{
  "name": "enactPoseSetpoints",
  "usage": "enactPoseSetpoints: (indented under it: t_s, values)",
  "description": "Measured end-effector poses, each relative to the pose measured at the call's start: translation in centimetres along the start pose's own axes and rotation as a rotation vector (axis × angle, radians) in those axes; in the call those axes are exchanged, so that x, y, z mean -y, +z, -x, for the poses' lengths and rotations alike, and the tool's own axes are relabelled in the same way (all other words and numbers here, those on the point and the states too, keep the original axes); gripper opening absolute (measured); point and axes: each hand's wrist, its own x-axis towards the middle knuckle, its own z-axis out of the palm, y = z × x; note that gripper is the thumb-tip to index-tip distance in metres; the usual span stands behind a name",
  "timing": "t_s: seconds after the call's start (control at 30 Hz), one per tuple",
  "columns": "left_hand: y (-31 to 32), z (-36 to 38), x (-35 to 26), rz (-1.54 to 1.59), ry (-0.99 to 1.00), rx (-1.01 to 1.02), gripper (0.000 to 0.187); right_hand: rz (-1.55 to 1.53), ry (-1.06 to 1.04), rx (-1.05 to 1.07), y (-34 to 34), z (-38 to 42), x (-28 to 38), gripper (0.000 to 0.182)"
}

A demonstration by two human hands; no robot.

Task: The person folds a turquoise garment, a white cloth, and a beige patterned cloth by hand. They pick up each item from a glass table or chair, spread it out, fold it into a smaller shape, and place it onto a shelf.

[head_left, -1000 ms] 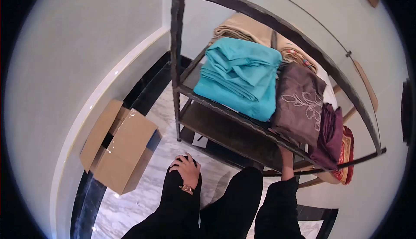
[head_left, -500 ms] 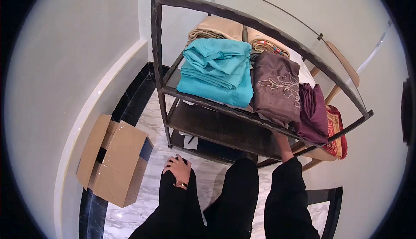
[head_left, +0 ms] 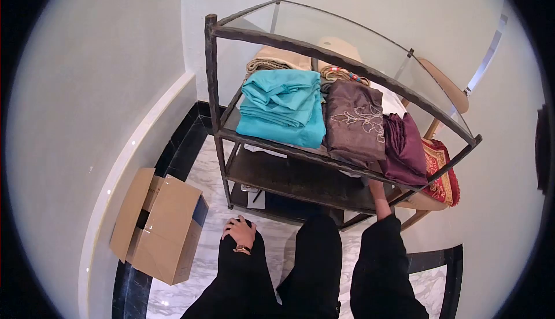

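Observation:
My left hand (head_left: pixel 239 232) lies on my left knee with its fingers spread over the black trousers, holding nothing. Beneath the upper shelf, my right hand (head_left: pixel 377 190) reaches in above the brown middle shelf (head_left: pixel 300 180). Its fingers are hidden, and a small pale patch shows just beside them. Directly over that hand, folded fabrics lie on the upper shelf: a brown cloth with an embroidered motif (head_left: pixel 355 123) and a maroon cloth (head_left: pixel 404 150). To their left sits a folded turquoise cloth (head_left: pixel 281 108).
An open cardboard box (head_left: pixel 165 226) stands at the left by the wall. The metal rack (head_left: pixel 213 76) has a glass top. Beige rolled textiles (head_left: pixel 280 58) lie behind the turquoise cloth. A wooden chair (head_left: pixel 445 82) with a red patterned textile (head_left: pixel 442 171) stands at the right.
The view has shifted, so the rack sits slightly lower and further left. My left hand stays on the knee. My right hand stays under the upper shelf.

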Motion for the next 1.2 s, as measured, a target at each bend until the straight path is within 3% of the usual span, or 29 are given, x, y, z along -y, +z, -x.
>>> enactPoseSetpoints:
  t_s: [0.13,0.17,0.27,0.3,0.37,0.4,0.5,0.6,0.7,0.8,0.9,1.0,1.1,1.13,1.2]
  values:
    - [1.4,0.5,1.5,0.156,0.215,-0.062,0.056,0.321,0.139,0.064,-2.7,3.3,3.6,0.044]
    - [0.4,0.4,1.2,0.394,0.359,0.046,0.052,0.425,0.176,0.1,-3.8,4.1,4.9,0.042]
    - [-4.5,2.0,-0.8,1.075,0.739,0.373,0.039,0.256,0.29,0.188,-6.8,4.9,8.9,0.055]
    - [-5.8,3.4,-2.7,1.29,0.839,0.471,0.036,0.271,0.3,0.203,-6.9,5.1,9.6,0.049]
    - [-10.5,6.3,-6.2,1.503,0.818,0.695,0.035,0.311,0.321,0.228,-7.8,5.3,10.4,0.039]
    - [-12.3,7.2,-8.0,1.607,0.803,0.813,0.035,0.338,0.336,0.277,-7.9,5.4,10.2,0.052]
    - [-13.6,7.2,-13.0,1.605,0.661,0.446,0.029,0.271,0.233,0.235,-8.8,5.9,10.8,0.048]
    - [-14.7,4.4,-17.8,1.103,0.779,-0.196,0.024,0.187,0.268,0.268,-9.9,6.2,11.9,0.047]
    - [-15.7,3.0,-21.4,0.689,0.71,-0.468,0.025,0.207,0.299,0.359,-10.2,6.6,12.5,0.056]
    - [-15.3,1.3,-23.7,0.524,0.725,-0.359,0.031,0.218,0.261,0.311,-9.5,7.3,12.8,0.067]
    - [-15.3,-0.2,-25.1,0.609,0.705,0.084,0.04,0.223,0.371,0.313,-9.6,6.9,13.8,0.048]
    - [-11.1,-3.0,-26.4,1.052,0.839,0.137,0.04,0.221,0.489,0.234,-9.2,6.6,13.0,0.042]
    - [-16.3,2.8,-23.4,1.829,0.581,0.968,0.03,0.23,0.468,0.114,-8.9,6.3,12.8,0.042]
    - [-16.5,3.3,-23.1,1.835,0.579,1.093,0.025,0.141,0.575,0.302,-9.9,5.6,13.8,0.05]
    - [-16.7,4.4,-22.6,1.804,0.547,1.019,0.026,0.127,0.313,0.385,-10.7,5.6,14.2,0.06]
